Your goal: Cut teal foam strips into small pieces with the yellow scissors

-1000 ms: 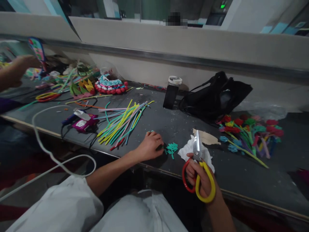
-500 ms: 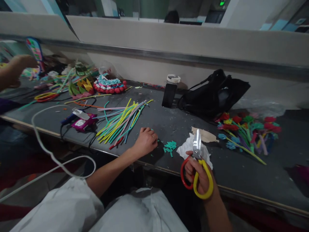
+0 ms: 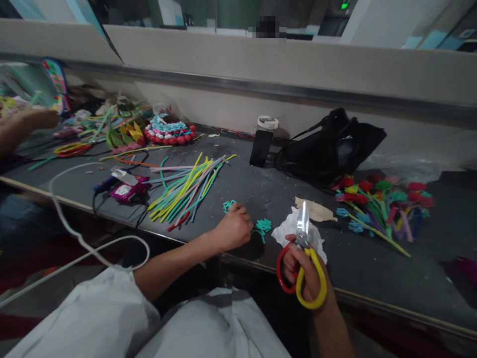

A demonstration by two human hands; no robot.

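Observation:
My left hand (image 3: pixel 234 229) rests on the dark table near its front edge, fingers curled downward and their tips hidden. Just beyond its knuckles lie several short green pieces (image 3: pixel 229 205). A second small pile of cut green pieces (image 3: pixel 263 226) lies close to its right side. My right hand (image 3: pixel 305 272) grips a pair of scissors (image 3: pixel 302 223) with one red and one yellow handle, the blades together and pointing away from me. Below and behind the scissors is a crumpled white tissue (image 3: pixel 280 229).
Long coloured fuzzy stems (image 3: pixel 186 191) lie left of centre, beside a purple device (image 3: pixel 130 191) and a white cable (image 3: pixel 67 219). Behind stand a bottle (image 3: pixel 262 144) and a black bag (image 3: pixel 328 149). Fuzzy-stem flowers (image 3: pixel 383 204) lie right. Another person's hand (image 3: pixel 37 118) is far left.
My left hand has moved right and slightly nearer to me, beside the green pile. Green pieces now show beyond its knuckles. The scissors have barely shifted. The other person's hand has lowered.

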